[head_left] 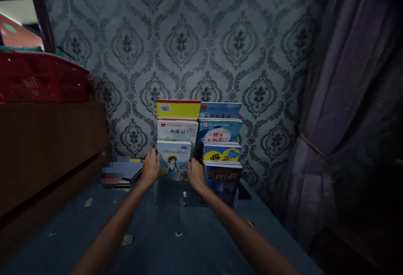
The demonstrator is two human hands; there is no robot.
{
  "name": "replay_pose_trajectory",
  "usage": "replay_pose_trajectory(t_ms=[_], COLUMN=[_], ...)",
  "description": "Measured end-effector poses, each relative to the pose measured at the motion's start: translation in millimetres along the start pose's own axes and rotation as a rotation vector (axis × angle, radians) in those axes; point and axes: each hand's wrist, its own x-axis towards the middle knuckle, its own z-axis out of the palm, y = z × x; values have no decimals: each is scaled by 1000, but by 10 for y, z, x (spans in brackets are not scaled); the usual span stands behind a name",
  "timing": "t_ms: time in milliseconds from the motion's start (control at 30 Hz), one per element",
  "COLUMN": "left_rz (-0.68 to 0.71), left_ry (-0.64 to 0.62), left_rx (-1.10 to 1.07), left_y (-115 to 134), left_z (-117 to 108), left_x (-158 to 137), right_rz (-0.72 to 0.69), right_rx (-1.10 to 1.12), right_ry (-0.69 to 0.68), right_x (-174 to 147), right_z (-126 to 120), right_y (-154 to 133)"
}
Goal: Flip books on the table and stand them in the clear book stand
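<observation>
In the head view, the left hand (151, 167) and right hand (196, 172) grasp the small book (174, 162) by opposite side edges, in front of the white book (163, 130). An uneven grip could tilt it or snag its lower edge on the see-through holder (171, 195). The dark blue book (222, 180) crowds the right hand, inviting a knock. A book pile (132, 170) lies left on the blue cloth (157, 241); the wall (210, 56) limits space behind.

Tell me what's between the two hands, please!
In the head view, the pale-blue book with a hatted figure on its cover is between the left hand and right hand, which hold its sides.
</observation>
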Motion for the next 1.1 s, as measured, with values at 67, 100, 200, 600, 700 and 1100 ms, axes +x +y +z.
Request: replay_pose_trajectory(t_ms=[67,100,200,600,700,1100], left_rz=[-25,-35,-63,-93,-86,-41], left_ry=[-12,-19,-40,-99,-107,-127], left_rx=[29,44,84,138,134,110], left_y=[12,20,54,117,113,53], left_z=[0,1,5,-59,-72,-154], left_x=[42,60,95,99,101,127], right_rz=[23,34,63,90,84,49], right_rx=[-14,-20,-38,-67,-66,-72], right_ry=[-15,-22,-43,-89,-83,-93], right_x=[22,33,53,41,39,-16], right_z=[-24,-37,-75,-147,-144,-183], right_y=[-27,-41,-81,-140,-141,-131])
